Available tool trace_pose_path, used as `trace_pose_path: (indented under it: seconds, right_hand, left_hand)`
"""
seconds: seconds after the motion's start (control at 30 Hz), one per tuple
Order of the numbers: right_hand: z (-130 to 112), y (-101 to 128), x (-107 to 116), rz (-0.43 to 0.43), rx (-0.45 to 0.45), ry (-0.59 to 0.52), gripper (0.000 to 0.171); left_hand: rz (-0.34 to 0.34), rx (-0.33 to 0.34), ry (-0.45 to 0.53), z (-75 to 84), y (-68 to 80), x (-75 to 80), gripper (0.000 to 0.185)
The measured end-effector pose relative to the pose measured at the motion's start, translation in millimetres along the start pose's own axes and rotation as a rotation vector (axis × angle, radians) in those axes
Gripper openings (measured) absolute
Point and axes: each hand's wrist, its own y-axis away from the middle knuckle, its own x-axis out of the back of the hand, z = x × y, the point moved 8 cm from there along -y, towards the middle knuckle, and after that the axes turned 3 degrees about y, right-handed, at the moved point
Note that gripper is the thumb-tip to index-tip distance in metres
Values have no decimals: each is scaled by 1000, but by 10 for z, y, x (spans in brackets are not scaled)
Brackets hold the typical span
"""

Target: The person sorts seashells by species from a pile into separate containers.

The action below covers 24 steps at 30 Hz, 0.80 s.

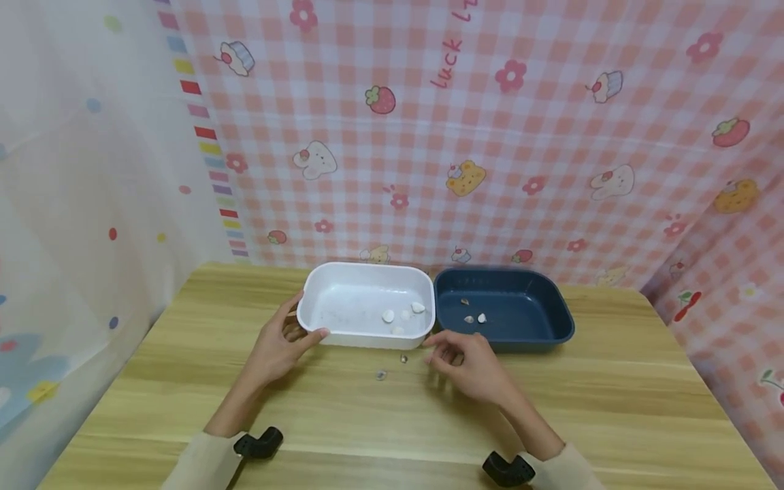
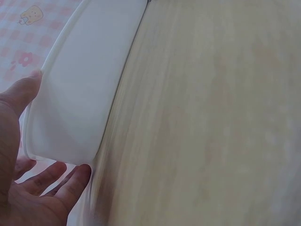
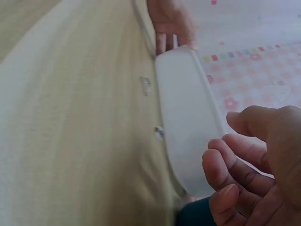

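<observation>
A white tray [image 1: 367, 338] stands at the table's far middle with several small pale shells [image 1: 388, 316] in it. My left hand [image 1: 288, 338] holds its front left corner, thumb on the front wall and fingers on the side; the left wrist view shows the thumb [image 2: 23, 92] above and fingers [image 2: 61, 179] below the tray [image 2: 80, 94]. My right hand [image 1: 465, 361] hovers over the table by the tray's front right corner, fingers loosely curled and holding nothing [image 3: 249, 165]. Two small pieces [image 1: 381, 374] [image 1: 403, 358] lie on the table between my hands.
A dark blue tray [image 1: 533, 340] touches the white tray's right side and holds three small pieces [image 1: 481, 318]. Pink checkered cloth [image 1: 490, 136] hangs behind the wooden table [image 1: 367, 429], and a pale curtain [image 1: 73, 204] hangs on the left.
</observation>
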Motion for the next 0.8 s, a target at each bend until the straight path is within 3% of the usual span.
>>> trace_pose_path:
  seconds: [0.43, 0.63, 0.8]
  right_hand:
    - [109, -79, -330, -86, -56, -34, 22]
    - [111, -140, -462, -69, -25, 12, 23]
    - [148, -174, -507, -39, -58, 31, 20]
  left_hand:
    - [-9, -14, 2, -8, -47, -31, 91]
    - [2, -12, -11, -15, -32, -3, 91]
    - [-1, -8, -4, -6, -9, 11, 92]
